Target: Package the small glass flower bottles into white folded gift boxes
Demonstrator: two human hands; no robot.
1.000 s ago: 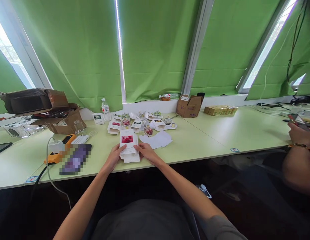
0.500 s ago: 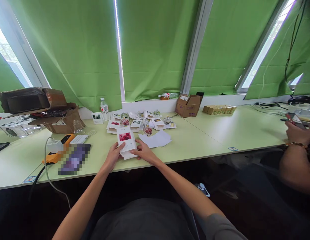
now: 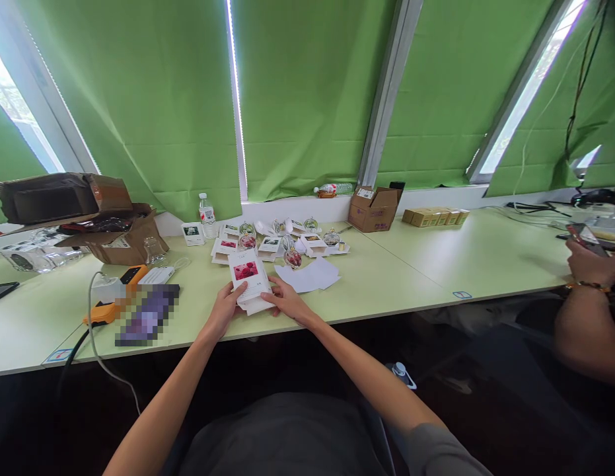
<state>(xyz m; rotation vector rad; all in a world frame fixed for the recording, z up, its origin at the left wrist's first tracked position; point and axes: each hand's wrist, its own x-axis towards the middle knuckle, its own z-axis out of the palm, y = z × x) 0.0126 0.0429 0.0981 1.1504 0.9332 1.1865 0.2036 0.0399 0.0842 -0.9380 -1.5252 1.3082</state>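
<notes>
Between my two hands is a white cardboard box [image 3: 248, 279] with a picture of red flowers on its face, tilted above the table's front edge. My left hand [image 3: 226, 307] is closed on its left side, thumb on the front. My right hand [image 3: 287, 303] grips the lower right side near a white flap. Just beyond lie several small printed white boxes [image 3: 270, 246] and clear round ornaments with coloured filling, one of them a red ornament [image 3: 292, 258]. To the right of the box rests a sheet of white paper [image 3: 314, 276].
At left are brown cartons [image 3: 113, 231], an orange device [image 3: 106, 312] with a cable and a blurred purple item [image 3: 148, 317]. A water bottle [image 3: 207, 217] stands behind. Farther right are an open carton [image 3: 374, 210] and yellow boxes [image 3: 433, 217]. Another person's hand [image 3: 592, 264] holds a phone.
The white box has tilted slightly to the left in my hands, and my right thumb has shifted a little upward along it. The things on the table have not moved.
</notes>
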